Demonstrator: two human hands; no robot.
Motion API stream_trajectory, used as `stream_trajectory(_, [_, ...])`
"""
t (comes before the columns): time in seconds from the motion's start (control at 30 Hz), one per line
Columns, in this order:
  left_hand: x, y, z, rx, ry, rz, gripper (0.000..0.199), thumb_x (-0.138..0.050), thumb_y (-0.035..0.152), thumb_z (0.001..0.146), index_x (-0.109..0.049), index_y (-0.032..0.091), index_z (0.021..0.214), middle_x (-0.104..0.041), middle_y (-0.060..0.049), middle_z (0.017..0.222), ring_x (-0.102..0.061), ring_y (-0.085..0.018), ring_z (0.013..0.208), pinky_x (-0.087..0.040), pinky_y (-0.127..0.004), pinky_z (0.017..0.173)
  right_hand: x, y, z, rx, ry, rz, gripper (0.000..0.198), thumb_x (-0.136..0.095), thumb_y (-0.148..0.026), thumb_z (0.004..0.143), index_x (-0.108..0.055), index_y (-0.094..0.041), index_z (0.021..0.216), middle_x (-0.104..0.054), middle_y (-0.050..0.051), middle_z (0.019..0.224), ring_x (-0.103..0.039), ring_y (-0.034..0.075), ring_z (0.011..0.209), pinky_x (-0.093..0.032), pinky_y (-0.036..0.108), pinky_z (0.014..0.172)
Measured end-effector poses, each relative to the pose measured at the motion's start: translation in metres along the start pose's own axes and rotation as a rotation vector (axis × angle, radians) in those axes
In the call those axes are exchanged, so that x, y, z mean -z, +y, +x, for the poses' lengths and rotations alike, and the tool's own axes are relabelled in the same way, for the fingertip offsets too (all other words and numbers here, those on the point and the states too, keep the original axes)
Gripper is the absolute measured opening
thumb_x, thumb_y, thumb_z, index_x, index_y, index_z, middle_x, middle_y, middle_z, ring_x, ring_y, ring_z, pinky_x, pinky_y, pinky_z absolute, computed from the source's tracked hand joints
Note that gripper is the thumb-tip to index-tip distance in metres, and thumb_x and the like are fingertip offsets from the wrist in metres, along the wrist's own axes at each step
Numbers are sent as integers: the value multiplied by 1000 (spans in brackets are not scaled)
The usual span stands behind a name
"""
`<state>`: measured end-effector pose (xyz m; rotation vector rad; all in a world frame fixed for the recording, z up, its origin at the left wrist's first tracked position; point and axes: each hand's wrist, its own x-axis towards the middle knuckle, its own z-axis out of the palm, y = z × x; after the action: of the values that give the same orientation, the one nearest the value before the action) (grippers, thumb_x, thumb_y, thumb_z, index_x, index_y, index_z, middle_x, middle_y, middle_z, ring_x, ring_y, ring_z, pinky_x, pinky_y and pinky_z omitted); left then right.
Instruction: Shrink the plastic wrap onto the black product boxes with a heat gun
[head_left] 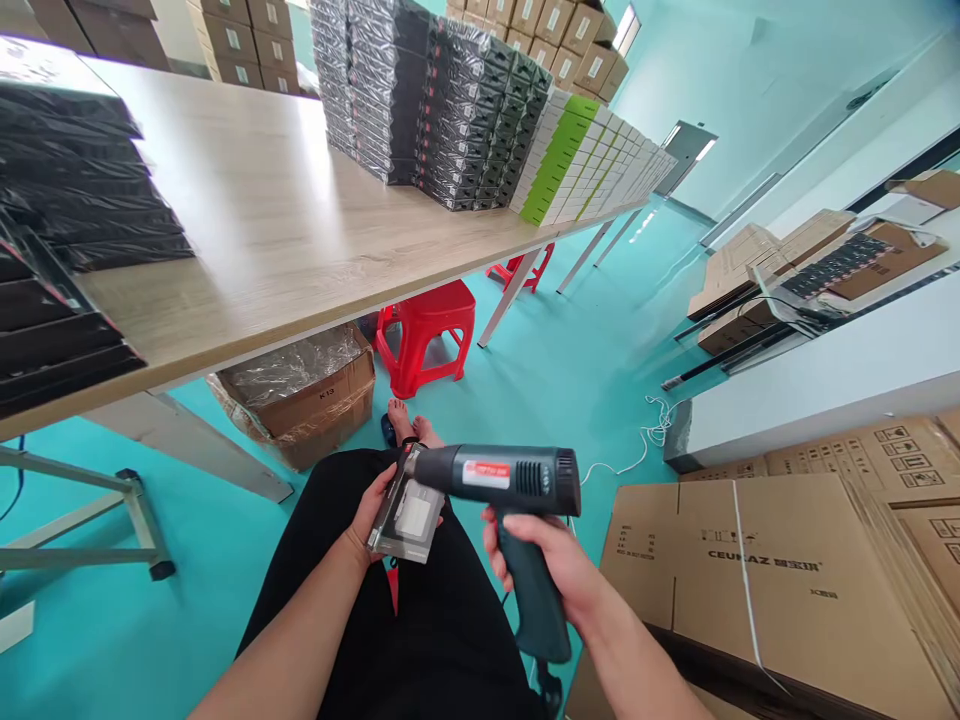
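My right hand (551, 560) is wrapped round the handle of a dark heat gun (517, 480) with a red and white label. Its nozzle points left, over the top of a small product box (409, 520). That box is black and grey, looks wrapped in clear film, and is held tilted above my lap by my left hand (369, 510). Some of the left fingers are hidden behind the box. The nozzle covers part of the box's upper end, and I cannot tell whether they touch. A small red pointed item (392, 588) lies against my black trousers below the box.
A wooden-topped table (300, 250) carries stacks of film-wrapped black boxes (465, 120) and white-and-green boxes (570, 160). Beneath it stand a carton (307, 400) with plastic film and a red stool (431, 330). Large cartons (735, 560) stand at my right; a white cable (645, 440) crosses the floor.
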<state>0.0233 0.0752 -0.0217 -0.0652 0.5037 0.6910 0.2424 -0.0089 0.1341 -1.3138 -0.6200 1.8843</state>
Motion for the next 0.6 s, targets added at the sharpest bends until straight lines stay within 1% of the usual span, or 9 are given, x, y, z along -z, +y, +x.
stream_trajectory(0.07, [2,2,2,-39,25,-14,46,-54,41,86,-60,10,119,-73,-14,94,-69,-30,87,-53,-43,81,-6,-5,-12,-110,-137,-213,25,-64,-27,77,-68,-12,97,-67,6,76,-61,15,57,-48,25,50])
stream_trajectory(0.13, [2,3,3,-75,24,-33,45,-53,39,87,-60,9,119,-73,-13,91,-70,-29,85,-53,-40,81,-9,-9,-19,-166,-243,-356,21,-68,-25,74,-70,-11,89,-68,7,73,-61,14,55,-47,25,51])
stream_trajectory(0.2, [3,3,4,-87,29,-39,44,-54,39,87,-61,8,116,-74,-13,90,-70,-28,84,-54,-38,79,-11,-13,-18,-122,-209,-388,21,-68,-27,74,-70,-12,88,-67,6,74,-60,14,55,-47,26,52])
stream_trajectory(0.3, [2,3,4,-71,82,-18,41,-55,37,85,-63,7,112,-74,-13,85,-71,-29,79,-55,-38,74,-13,-19,-5,27,-2,-301,27,-64,-34,78,-68,-15,97,-66,5,80,-60,14,61,-49,28,57])
stream_trajectory(0.33, [3,3,4,-61,102,-11,41,-55,38,85,-63,7,111,-74,-13,84,-71,-29,77,-55,-39,72,-14,-21,-2,56,36,-287,28,-63,-35,80,-67,-16,100,-66,5,83,-60,14,63,-50,29,58])
stream_trajectory(0.4, [4,3,3,-46,139,-1,40,-54,38,85,-64,7,109,-73,-13,81,-71,-29,73,-56,-39,68,-15,-27,0,49,-4,-338,28,-64,-35,79,-67,-16,99,-65,4,81,-60,15,63,-50,29,58])
stream_trajectory(0.5, [7,5,3,-93,189,-5,35,-52,35,85,-65,10,107,-73,-11,77,-71,-27,69,-56,-37,64,-16,-32,-8,-74,-218,-574,20,-68,-31,75,-69,-14,84,-63,2,65,-57,13,54,-47,28,56])
stream_trajectory(0.53, [8,5,4,-109,198,-6,34,-52,34,85,-65,10,106,-73,-10,75,-71,-27,68,-56,-36,63,-17,-32,-9,-93,-255,-633,18,-69,-31,74,-69,-13,79,-62,2,62,-56,13,53,-46,28,56])
stream_trajectory(0.6, [9,5,5,-122,206,-7,31,-54,33,84,-66,10,102,-73,-10,72,-70,-26,65,-56,-35,61,-18,-31,-10,-59,-217,-651,18,-68,-32,75,-68,-14,76,-62,2,63,-56,13,54,-47,28,56])
